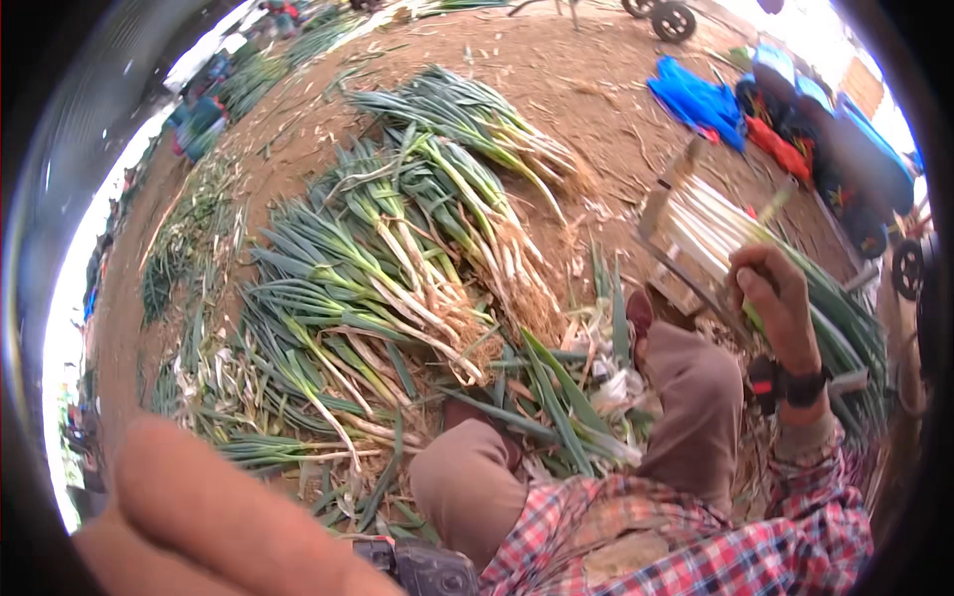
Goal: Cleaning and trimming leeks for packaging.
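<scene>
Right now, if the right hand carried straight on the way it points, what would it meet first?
The right hand points up and away from the body. First in that line is the bundle of trimmed white leek stalks lying in the wooden crate; its fingers seem already on them, though depth is unclear.

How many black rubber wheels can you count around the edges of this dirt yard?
2. One black rubber wheel sits at the top edge, beside a cart frame; another wheel is at the right edge. More may be hidden beyond the picture's dark rim.
</scene>
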Motion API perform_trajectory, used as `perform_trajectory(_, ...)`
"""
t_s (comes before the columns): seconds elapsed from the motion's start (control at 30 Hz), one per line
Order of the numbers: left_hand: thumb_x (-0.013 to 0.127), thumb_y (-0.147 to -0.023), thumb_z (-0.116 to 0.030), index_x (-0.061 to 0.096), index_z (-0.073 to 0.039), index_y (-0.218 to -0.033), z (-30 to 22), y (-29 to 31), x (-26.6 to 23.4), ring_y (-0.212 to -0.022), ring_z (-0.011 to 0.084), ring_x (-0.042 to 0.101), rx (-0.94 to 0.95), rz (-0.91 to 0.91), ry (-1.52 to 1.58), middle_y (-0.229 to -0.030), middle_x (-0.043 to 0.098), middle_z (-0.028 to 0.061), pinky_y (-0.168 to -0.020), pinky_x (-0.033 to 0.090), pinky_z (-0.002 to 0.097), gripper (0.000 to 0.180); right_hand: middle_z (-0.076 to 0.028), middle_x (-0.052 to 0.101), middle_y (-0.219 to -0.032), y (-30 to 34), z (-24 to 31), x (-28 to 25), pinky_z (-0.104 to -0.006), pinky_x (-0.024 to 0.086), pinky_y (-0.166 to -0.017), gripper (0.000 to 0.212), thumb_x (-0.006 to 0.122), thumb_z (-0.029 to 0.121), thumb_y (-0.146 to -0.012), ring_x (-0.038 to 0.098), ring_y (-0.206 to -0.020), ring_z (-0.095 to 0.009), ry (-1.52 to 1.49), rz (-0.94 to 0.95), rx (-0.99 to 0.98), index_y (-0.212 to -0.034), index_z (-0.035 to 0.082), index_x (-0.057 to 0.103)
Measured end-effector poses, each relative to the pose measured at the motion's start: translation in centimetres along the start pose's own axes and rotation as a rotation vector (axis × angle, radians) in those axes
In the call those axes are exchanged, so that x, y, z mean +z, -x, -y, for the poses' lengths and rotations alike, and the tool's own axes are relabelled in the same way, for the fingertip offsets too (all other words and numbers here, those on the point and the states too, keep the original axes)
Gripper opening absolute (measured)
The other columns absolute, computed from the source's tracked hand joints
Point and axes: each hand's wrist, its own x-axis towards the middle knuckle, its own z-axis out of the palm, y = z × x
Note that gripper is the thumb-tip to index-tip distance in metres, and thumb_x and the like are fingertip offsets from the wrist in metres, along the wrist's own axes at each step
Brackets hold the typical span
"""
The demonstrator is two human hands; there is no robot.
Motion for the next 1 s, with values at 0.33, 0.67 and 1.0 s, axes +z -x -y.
perform_trajectory(0.33, 0.054, -0.096, -0.02, 0.057, -0.001, -0.117, 12.3, 10.6, 4.2, -0.064, 0.0133, 0.057, -0.929, -0.239, -0.12, -0.08, 0.065, 0.0092, -0.062, 0.048, 0.0279, 0.029, -0.006, 0.062, -0.081, -15.3, -10.5, 14.5, -0.0257, 0.048, -0.066, 0.019, 0.057, 0.017, -0.092, 0.058, -0.072, -0.012, 0.085, 0.48, 0.113, -0.102, 0.002, 0.062)
perform_trajectory(0.67, 0.065, -0.083, -0.025, 0.058, -0.002, -0.117, 11.7, 14.5, 7.1, -0.07, 0.0253, 0.061, -0.803, 0.947, -0.19, -0.084, 0.062, 0.0077, -0.061, 0.047, 0.0357, 0.042, -0.032, 0.053, -0.121, -25.6, -24.5, 29.9, -0.0435, 0.043, -0.098, 0.069, 0.068, 0.044, -0.082, 0.053, -0.113, -0.039, 0.493, 0.328, 0.259, -0.125, -0.007, 0.048)
perform_trajectory(1.0, 0.065, -0.081, -0.022, 0.058, -0.001, -0.118, 14.5, 13.1, 7.6, -0.081, 0.0265, 0.06, -0.831, 0.919, -0.228, -0.09, 0.062, 0.0096, -0.072, 0.048, 0.0363, 0.042, -0.024, 0.059, -0.121, -29.1, -31.7, 35.3, -0.04, 0.045, -0.097, 0.08, 0.074, 0.043, -0.068, 0.057, -0.113, -0.035, 0.487, 0.281, 0.66, -0.132, 0.003, 0.049)
